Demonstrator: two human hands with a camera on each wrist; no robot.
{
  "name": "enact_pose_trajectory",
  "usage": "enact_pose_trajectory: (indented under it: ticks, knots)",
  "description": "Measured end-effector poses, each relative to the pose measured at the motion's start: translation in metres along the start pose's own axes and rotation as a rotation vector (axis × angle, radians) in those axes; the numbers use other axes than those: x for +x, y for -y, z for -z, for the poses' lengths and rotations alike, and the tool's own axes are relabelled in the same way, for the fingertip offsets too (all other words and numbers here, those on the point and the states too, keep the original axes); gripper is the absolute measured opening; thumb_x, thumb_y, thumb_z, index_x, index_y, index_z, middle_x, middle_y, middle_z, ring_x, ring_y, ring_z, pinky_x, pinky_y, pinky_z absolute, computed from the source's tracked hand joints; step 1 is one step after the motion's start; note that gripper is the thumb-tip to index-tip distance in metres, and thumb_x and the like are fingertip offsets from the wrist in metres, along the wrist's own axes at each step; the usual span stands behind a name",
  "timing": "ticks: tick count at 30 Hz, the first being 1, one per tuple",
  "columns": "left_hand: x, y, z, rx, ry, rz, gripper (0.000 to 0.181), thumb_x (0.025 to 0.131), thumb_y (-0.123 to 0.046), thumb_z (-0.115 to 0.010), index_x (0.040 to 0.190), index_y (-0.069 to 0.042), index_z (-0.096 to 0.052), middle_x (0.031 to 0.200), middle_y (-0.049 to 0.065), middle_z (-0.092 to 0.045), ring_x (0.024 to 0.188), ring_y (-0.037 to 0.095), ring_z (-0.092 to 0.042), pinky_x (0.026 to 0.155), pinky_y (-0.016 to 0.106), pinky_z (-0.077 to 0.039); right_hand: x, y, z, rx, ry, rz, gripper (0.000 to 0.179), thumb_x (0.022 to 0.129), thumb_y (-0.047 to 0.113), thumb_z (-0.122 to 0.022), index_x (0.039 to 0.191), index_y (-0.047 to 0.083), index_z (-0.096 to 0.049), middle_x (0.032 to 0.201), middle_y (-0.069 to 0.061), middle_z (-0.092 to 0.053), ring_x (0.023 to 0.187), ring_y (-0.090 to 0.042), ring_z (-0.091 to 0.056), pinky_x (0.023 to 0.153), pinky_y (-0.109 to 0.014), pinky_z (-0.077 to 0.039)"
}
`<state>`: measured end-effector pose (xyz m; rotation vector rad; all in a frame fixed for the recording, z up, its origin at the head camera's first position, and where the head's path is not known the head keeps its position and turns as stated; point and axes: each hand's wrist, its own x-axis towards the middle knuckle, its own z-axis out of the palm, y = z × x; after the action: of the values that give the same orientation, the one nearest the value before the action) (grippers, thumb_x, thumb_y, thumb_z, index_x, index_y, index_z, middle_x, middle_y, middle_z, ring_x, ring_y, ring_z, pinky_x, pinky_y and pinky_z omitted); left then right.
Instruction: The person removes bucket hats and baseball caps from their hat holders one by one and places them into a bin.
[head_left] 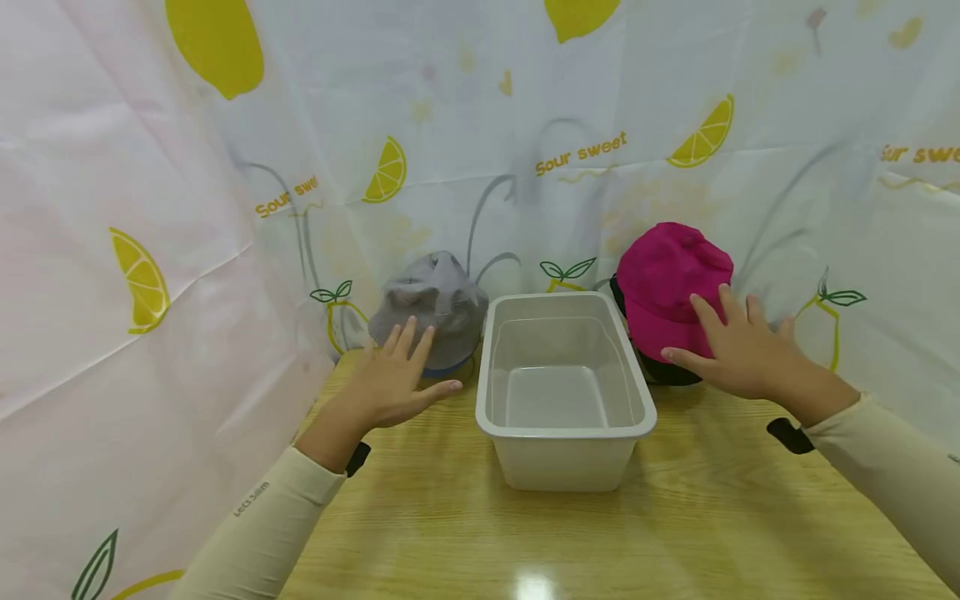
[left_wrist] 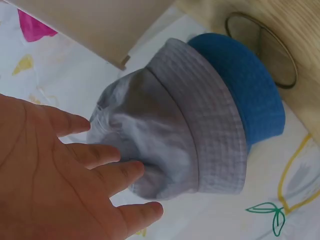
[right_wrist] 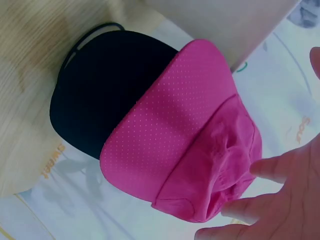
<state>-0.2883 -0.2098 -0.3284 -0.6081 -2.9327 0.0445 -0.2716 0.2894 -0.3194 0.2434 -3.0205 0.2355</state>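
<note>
With fingers spread, my left hand (head_left: 390, 383) hovers in front of a grey bucket hat (head_left: 438, 292) at the back left. Under its brim shows a blue brim (left_wrist: 245, 85). My right hand (head_left: 742, 354), also spread, is at a pink cap (head_left: 667, 283) at the back right, which sits over a black cap (right_wrist: 105, 90). Neither hand grips anything. Whether any fingertips touch the grey hat or the pink cap, I cannot tell. Between the two stacks stands a beige plastic bin (head_left: 566, 462) with nothing visible inside.
Everything stands on a wood-grain table (head_left: 420, 508). A white curtain (head_left: 450, 75) printed with lemons hangs close behind the hats and along the left side. A thin wire ring (left_wrist: 296, 75) lies at the foot of the grey hat.
</note>
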Motion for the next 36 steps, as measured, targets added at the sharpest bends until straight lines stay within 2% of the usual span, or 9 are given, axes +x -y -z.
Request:
enact_pose_trajectory:
  ticks: [9,14,20,25,36]
  knots:
    - [0.008,-0.014,-0.006,-0.104,0.017,-0.011,0.110,0.088,-0.093,-0.022,0.169,-0.020,-0.005,0.175,0.015,0.002,0.161,0.037,-0.006,0.123,0.071,-0.008,0.013,-0.004,0.009,0.045,-0.026,-0.030,0.120,0.090,0.086,-0.041,0.166,0.007,0.005,0.165,-0.041,0.006,0.143,-0.073,-0.002,0.096,-0.093,-0.003]
    - [0.012,-0.023,-0.008,-0.167,0.009,-0.022,0.110,0.088,-0.093,-0.024,0.169,-0.021,-0.004,0.175,0.010,0.003,0.161,0.035,-0.005,0.124,0.069,-0.006,0.019,-0.008,0.014,0.069,-0.052,-0.039,0.118,0.091,0.084,-0.042,0.166,0.008,0.009,0.165,-0.039,0.011,0.144,-0.072,0.001,0.098,-0.092,-0.002]
    - [0.014,-0.035,-0.008,-0.217,0.005,-0.037,0.109,0.089,-0.092,-0.024,0.169,-0.021,-0.005,0.176,0.009,0.000,0.161,0.032,-0.010,0.125,0.066,-0.007,0.028,-0.012,0.018,0.080,-0.046,-0.060,0.120,0.090,0.086,-0.041,0.165,0.009,0.012,0.165,-0.039,0.012,0.145,-0.071,0.002,0.098,-0.092,-0.003]
    - [0.014,-0.043,-0.008,-0.260,-0.014,-0.063,0.105,0.091,-0.089,-0.026,0.169,-0.021,-0.006,0.176,0.010,-0.003,0.161,0.031,-0.011,0.125,0.066,-0.008,0.041,-0.014,0.020,0.111,-0.093,-0.072,0.119,0.091,0.084,-0.043,0.166,0.009,0.011,0.165,-0.039,0.013,0.145,-0.070,0.001,0.099,-0.092,-0.004]
    - [0.014,-0.052,-0.016,-0.348,-0.033,-0.082,0.099,0.097,-0.082,-0.030,0.169,-0.019,-0.005,0.175,0.011,-0.008,0.161,0.028,-0.013,0.124,0.067,-0.012,0.060,-0.020,0.020,0.167,-0.119,-0.105,0.119,0.090,0.081,-0.048,0.166,0.011,0.010,0.165,-0.038,0.012,0.141,-0.075,-0.003,0.098,-0.093,-0.008]
